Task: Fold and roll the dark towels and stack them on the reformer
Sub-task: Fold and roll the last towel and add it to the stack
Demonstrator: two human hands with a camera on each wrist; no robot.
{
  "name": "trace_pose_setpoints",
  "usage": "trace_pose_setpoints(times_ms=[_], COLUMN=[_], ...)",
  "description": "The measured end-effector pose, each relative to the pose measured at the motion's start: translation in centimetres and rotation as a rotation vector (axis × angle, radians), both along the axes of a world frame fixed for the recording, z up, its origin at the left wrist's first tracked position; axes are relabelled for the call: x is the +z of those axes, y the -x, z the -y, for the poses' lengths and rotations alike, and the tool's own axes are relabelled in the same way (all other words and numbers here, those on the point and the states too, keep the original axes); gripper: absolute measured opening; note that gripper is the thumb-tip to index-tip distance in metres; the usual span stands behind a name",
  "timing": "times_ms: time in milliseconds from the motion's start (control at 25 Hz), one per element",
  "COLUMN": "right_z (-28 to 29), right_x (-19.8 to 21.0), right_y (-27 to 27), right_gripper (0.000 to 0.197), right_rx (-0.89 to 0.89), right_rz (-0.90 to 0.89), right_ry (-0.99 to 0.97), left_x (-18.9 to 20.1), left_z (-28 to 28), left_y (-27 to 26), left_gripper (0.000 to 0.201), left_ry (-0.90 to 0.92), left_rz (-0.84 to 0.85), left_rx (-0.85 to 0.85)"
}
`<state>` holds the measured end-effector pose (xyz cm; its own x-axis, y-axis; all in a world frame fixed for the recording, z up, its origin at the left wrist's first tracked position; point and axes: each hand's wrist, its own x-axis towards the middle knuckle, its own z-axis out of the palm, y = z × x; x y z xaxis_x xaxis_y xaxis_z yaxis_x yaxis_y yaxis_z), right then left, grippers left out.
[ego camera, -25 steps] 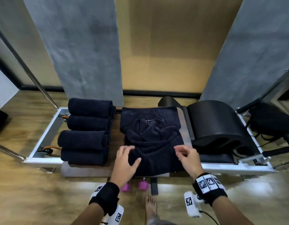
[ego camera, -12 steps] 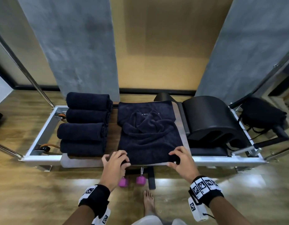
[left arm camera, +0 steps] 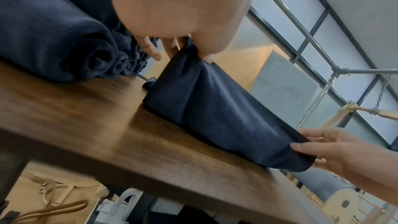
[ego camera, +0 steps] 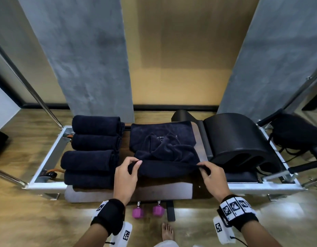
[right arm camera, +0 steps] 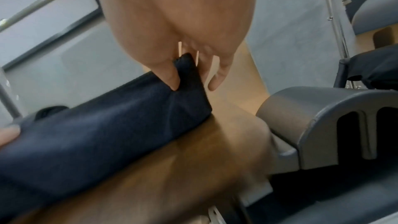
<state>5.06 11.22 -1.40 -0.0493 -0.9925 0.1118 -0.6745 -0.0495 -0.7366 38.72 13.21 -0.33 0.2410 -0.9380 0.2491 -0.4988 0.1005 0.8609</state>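
Towel (ego camera: 164,168) dark navy, near edge lifted, both corners pinched

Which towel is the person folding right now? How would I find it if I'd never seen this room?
Find the silver-framed reformer on the wooden floor. Four rolled towels lie on its left part, a black arched barrel on its right. Between them is the dark towel: the only one with its near edge lifted, pinched by the left hand and right hand.
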Motion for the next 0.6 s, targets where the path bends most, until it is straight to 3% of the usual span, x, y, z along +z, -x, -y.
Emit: trace_pose_setpoints(times_ms=[200,360,600], right_z=[8.1,15.5,24.4], right_x=[4.5,6.0,4.0], right_y=[0.6,0.4,-0.2], right_gripper=[0.015,0.014,0.008], right_rx=[-0.073,-0.077,-0.114], right_rz=[0.293,0.293,0.236], right_ry=[0.072,0.076,-0.084], left_x=[0.9,2.2,1.4], left_z=[6.3,12.4,21.3], left_y=[1.1,2.0,2.2], left_gripper=[0.018,0.023,0.005], left_ry=[0.035,0.038,-0.079], left_rz=[-0.138,-0.156,-0.18], left_rx=[0.141,0.21,0.421])
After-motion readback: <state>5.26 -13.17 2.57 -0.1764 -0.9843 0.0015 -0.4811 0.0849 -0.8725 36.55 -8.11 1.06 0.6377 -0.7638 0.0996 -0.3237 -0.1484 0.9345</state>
